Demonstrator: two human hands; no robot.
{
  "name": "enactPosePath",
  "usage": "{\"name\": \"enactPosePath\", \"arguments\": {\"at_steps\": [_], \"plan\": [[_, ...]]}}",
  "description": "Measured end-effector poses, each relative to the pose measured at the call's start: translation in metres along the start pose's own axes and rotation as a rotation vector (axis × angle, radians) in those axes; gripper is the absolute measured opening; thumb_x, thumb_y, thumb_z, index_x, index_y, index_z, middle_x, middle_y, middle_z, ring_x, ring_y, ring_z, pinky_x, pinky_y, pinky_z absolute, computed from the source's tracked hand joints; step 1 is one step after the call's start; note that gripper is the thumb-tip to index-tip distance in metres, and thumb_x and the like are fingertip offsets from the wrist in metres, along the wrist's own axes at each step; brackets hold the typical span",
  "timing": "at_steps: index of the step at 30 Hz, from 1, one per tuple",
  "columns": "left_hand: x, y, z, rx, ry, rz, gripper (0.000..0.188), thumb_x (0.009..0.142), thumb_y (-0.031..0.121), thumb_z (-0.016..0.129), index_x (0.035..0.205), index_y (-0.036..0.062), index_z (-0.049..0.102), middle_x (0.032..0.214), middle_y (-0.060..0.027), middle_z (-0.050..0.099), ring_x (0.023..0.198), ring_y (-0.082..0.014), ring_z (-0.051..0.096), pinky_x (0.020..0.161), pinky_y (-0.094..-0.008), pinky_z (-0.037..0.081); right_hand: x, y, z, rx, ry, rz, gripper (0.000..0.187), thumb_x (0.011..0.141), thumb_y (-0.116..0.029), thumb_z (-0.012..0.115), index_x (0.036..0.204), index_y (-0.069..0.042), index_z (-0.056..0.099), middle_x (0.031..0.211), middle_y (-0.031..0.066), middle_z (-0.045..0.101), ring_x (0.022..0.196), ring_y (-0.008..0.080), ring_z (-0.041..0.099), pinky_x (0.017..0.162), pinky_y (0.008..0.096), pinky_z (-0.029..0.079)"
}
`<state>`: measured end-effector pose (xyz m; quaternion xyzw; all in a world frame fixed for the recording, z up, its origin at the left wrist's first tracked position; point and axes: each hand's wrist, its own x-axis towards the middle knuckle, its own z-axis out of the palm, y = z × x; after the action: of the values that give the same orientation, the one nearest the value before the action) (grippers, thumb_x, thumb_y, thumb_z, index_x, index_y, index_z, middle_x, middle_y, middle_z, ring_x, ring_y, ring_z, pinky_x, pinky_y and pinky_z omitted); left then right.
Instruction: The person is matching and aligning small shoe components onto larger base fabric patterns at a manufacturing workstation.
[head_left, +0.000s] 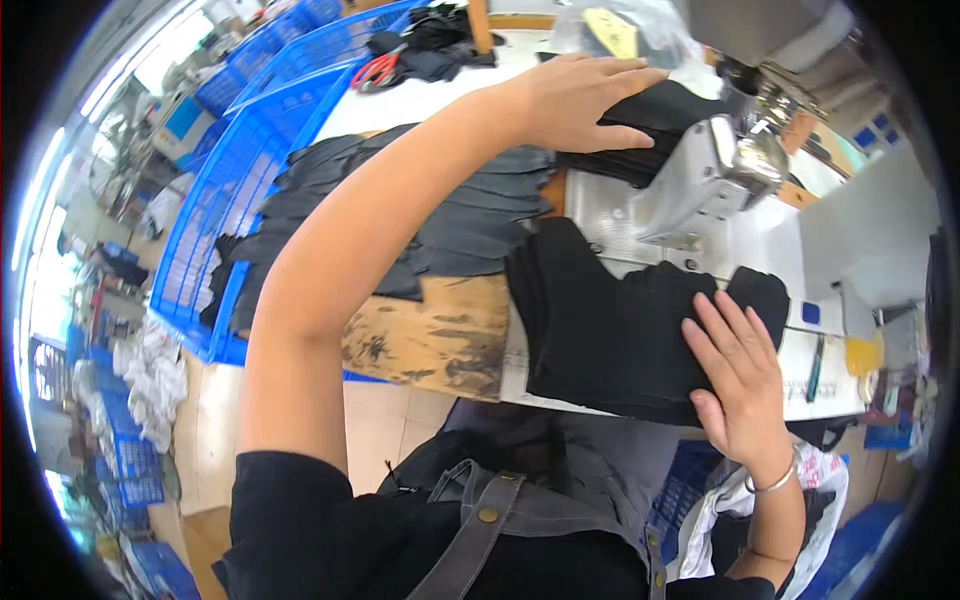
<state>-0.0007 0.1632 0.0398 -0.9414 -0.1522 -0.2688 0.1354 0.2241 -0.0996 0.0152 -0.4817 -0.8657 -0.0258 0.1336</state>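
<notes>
My left hand (pixel 590 103) reaches far across the table, fingers stretched out, over a stack of black fabric pieces (pixel 675 108) behind the sewing machine (pixel 700 175). Whether its palm touches them I cannot tell. Nearer me, my right hand (pixel 738 370) lies flat with spread fingers on the right part of a black fabric piece (pixel 625 340), which sits in front of the machine along the table's front edge. Several layers show at that fabric's left side. Dark grey fabric pieces (pixel 470 215) lie overlapped in a row to the left, partly hidden by my left forearm.
A blue plastic basket (pixel 225 215) stands at the left, by a worn wooden board (pixel 430 335). Red-handled scissors (pixel 377 73) and dark scraps (pixel 440 45) lie at the back. A clear plastic bag (pixel 640 35) is behind my left hand. A dark slim tool (pixel 816 365) lies at the right.
</notes>
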Motion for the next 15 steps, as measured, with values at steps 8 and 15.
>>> {"name": "enactPosePath", "arguments": {"at_steps": [8, 15], "plan": [[-0.154, 0.030, -0.095, -0.351, -0.524, -0.636, 0.022, 0.080, 0.018, 0.071, 0.095, 0.0067, 0.059, 0.088, -0.0100, 0.062, 0.080, -0.0309, 0.059, 0.073, -0.0409, 0.047, -0.003, 0.004, 0.006, 0.026, -0.019, 0.025, 0.054, 0.085, -0.033, 0.052, 0.131, -0.005, 0.055, 0.141, 0.0158, 0.048, 0.133, 0.0362, 0.041, 0.111, 0.0501, 0.027], [-0.226, 0.007, -0.084, 0.100, -0.414, -0.444, 0.050, 0.072, 0.008, 0.068, 0.120, 0.0084, 0.055, 0.109, -0.0092, 0.055, 0.100, -0.0266, 0.056, 0.086, -0.0376, 0.044, -0.004, 0.000, -0.001, 0.004, -0.022, 0.064, 0.052, 0.085, -0.028, 0.050, 0.131, -0.005, 0.055, 0.142, 0.0157, 0.047, 0.134, 0.0365, 0.041, 0.112, 0.0507, 0.026]]}}
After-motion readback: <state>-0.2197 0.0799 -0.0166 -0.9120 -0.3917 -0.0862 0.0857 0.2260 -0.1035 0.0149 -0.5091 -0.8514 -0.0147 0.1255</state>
